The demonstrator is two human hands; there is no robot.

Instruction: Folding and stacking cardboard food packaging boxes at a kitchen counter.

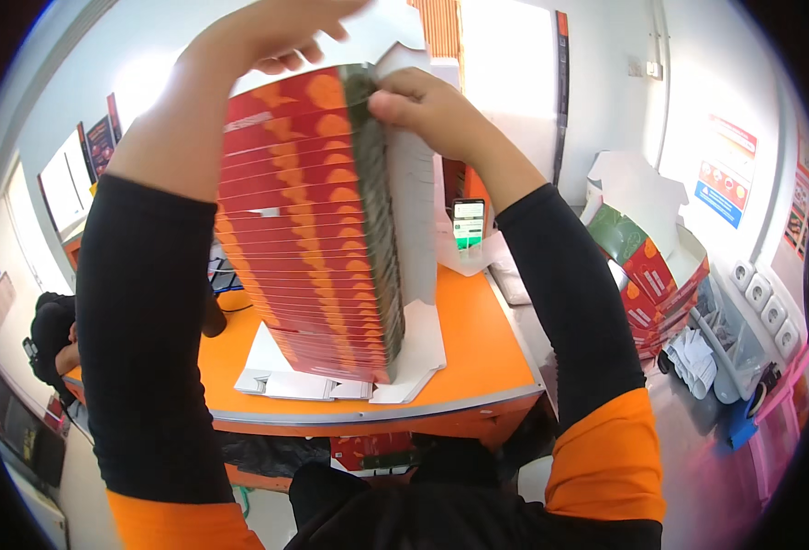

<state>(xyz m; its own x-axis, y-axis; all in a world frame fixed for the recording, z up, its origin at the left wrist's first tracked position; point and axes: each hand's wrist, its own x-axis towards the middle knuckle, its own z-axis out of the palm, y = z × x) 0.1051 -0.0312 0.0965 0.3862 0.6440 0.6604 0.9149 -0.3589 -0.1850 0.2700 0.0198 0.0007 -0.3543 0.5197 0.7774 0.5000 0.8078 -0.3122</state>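
Note:
A tall stack of nested red and green printed paperboard boxes (308, 227) rises from the table in front of me. Its right side shows green edges and white inner board. White flat cardboard pieces (298, 385) lie beneath its base. My right hand (428, 110) pinches the top right corner of the uppermost box, thumb on the near side, fingers partly hidden behind. Over the stack's top left, my left hand (274, 34) is raised, slightly blurred, with fingers apart near the white upper flap (384, 31); I see nothing held in it.
The orange table (477, 344) has a metal-trimmed front edge. A lit phone (468, 223) stands behind the stack. To the right are more nested boxes (659, 289), a grey bin (724, 357) and wall sockets (766, 302). Another person (54, 337) is at far left.

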